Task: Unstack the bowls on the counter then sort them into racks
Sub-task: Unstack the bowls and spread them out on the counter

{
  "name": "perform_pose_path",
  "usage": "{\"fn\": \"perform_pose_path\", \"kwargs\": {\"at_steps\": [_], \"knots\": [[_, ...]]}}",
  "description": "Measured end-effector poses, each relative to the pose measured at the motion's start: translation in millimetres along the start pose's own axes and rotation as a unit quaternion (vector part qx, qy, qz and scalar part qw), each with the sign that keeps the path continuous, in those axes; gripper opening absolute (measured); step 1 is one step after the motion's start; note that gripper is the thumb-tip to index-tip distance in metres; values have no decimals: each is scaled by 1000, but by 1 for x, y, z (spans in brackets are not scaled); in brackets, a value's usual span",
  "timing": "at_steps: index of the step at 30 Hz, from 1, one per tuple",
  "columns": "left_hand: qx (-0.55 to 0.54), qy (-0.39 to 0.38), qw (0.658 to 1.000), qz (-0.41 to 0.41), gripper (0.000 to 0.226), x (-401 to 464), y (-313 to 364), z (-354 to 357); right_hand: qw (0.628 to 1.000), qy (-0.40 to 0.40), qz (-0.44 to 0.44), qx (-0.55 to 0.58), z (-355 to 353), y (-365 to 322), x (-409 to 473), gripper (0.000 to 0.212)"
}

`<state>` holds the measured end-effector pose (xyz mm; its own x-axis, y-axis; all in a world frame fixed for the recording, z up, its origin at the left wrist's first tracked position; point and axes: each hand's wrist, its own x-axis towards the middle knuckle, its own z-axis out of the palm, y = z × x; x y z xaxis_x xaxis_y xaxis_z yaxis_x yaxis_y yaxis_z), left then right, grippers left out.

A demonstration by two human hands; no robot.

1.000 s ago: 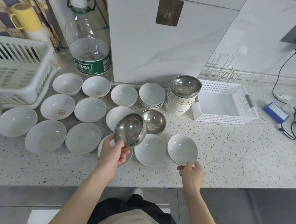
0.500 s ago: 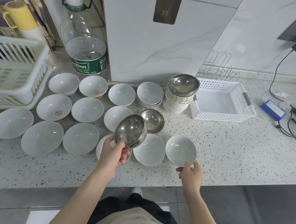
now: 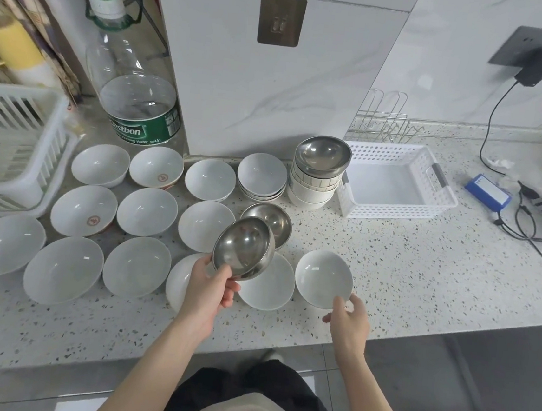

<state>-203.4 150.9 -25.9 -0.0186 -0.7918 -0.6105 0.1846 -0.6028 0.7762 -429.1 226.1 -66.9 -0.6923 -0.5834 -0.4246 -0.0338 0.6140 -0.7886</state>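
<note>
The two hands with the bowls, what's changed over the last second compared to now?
Very little. The left hand holds the steel bowl tilted above the counter, as before. The right hand has its fingers at the near rim of the white bowl, which has not shifted. The bowl stack, the spread-out bowls and the white basket are unmoved; only the camera view shifted slightly.

A home kitchen: speckled counter (image 3: 420, 286), bowls (image 3: 146, 211), dish rack (image 3: 13, 147).

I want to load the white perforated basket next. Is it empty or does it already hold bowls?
Empty. The white perforated basket shows only its bare floor; the nearest bowl stack stands outside, against its left wall.
</note>
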Motion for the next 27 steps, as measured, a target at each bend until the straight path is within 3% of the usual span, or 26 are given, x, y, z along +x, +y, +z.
{"fn": "perform_pose_path", "kwargs": {"at_steps": [7,9,17,22,27], "knots": [[34,38,998,34,28,11,6,26,992,75,-10,106,-28,-26,29,41],[55,46,996,50,31,17,9,43,993,46,-45,102,-38,-46,49,33],[171,48,978,107,49,39,12,105,968,-195,-156,-19,-34,-107,93,18],[228,30,965,129,51,51,9,131,953,-229,-165,-113,-23,-108,103,27],[295,18,946,131,53,57,10,151,948,-232,-169,-139,-18,-104,119,29]]}}
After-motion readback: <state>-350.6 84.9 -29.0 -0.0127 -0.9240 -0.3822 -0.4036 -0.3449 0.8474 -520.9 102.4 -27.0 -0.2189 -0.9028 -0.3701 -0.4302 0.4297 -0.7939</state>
